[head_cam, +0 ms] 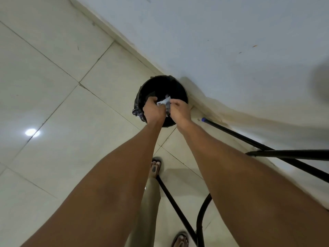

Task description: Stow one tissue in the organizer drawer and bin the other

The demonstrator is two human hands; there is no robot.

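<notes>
Over the bin, by the wall: both arms stretched down and forward.
Bin (179, 90): black, round, lined with a dark bag; stood on pale floor tiles (53, 72) against the skirting.
Tissue (164, 102): white, crumpled; held above the open mouth of the bin, not yet inside.
Left hand (153, 109): closed, fingers pinched on the left edge of the tissue.
Right hand (180, 108): closed, gripped on the right side of the tissue.
Step judged: binning the second tissue, close to release; drawer not in view, so stowing unconfirmed.
Nearby: black metal legs (267, 148) to the right; sandalled feet below.
Risk: uneven release, one hand letting go late, could swing the light tissue toward the near rim and onto the tiles.
Risk: bunched bag at the left rim (137, 111) could catch it short of dropping in.
</notes>
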